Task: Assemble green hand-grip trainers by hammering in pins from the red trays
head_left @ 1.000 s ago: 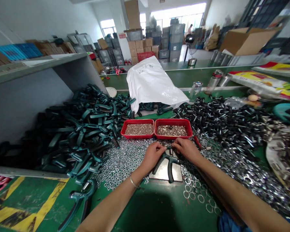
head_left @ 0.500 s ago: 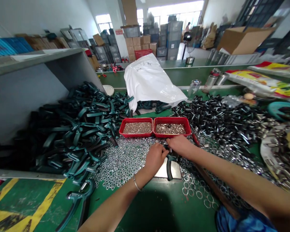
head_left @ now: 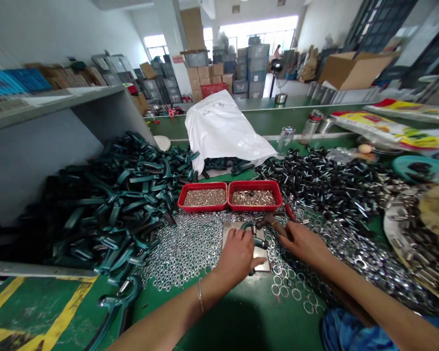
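A green workbench (head_left: 44,304) runs across the view, with a grey shelf unit (head_left: 32,170) at its left end carrying a heap of dark green spring hand grips (head_left: 113,204). Behind the work area sit two red trays (head_left: 201,208) of small metal parts, with black-headed bolts (head_left: 325,187) spread toward the bench's right edge, loose steel nuts (head_left: 179,253) left of centre and washers (head_left: 296,292) near the front edge. Between the nuts and washers, close to that front edge, lies a steel plate (head_left: 229,234), and one hand grip (head_left: 258,242) rests on it. The left hand (head_left: 236,261) is closed over this grip, pressing it to the plate, while the right hand (head_left: 305,246) is closed round the handle of what looks like a small hammer (head_left: 272,222), its head just beside the top of the grip. The main danger, I judge, is a blow glancing off the grip onto the left fingers, so near the spot (a small target, and an easy one to miss). A grip skidding on the smooth plate could also scatter the nuts or washers.
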A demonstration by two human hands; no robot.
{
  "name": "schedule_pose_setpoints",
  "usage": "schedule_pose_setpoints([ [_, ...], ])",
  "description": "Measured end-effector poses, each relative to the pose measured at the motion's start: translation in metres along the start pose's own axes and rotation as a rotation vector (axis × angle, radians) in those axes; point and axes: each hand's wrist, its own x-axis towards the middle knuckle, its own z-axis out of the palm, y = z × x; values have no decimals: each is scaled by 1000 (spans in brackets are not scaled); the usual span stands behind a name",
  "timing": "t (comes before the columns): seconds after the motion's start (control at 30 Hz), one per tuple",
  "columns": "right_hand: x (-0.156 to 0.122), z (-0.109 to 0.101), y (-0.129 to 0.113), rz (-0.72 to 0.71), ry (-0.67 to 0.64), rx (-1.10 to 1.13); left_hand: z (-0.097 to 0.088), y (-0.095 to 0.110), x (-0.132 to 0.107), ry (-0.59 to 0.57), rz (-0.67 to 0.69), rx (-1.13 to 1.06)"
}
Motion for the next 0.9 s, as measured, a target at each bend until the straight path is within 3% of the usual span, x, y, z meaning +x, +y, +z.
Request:
schedule_pose_setpoints([
  [0.1, -3, -3, 0, -72, 71, 260, -7, 18, -16, 1, -155, -19],
  [0.2, -2, -7, -8, -150, 85, 348, -6, 27, -20, -5, -239, -44],
  [0.33, 9, -8, -19, -176, -37, 276, -2, 30, -13, -11, -281, -69],
  [0.4, 9, -7, -16, -130, -118, 353, -5, 27, -10, -9, -272, -122],
  [0.5, -5, -6, 6, -4, -276, 552, -13, 12, -8, 26, -309, -373],
  [0.57, -16, -7, 28, 23, -316, 521, -16, -3, -8, 7, -403, -663],
  [0.63, -19, -13, 49, 22, -255, 363, -13, -19, -8, -17, -499, -851],
  [0.73, -2, -21, 66, 72, -65, 95, -1, -36, -12, 26, -539, -728],
  [0.8, 20, -20, 63, 107, 24, -9, 7, -42, -17, 38, -492, -614],
  [0.9, 52, -10, 50, 177, 65, -53, 13, -46, -27, 25, -391, -609],
])
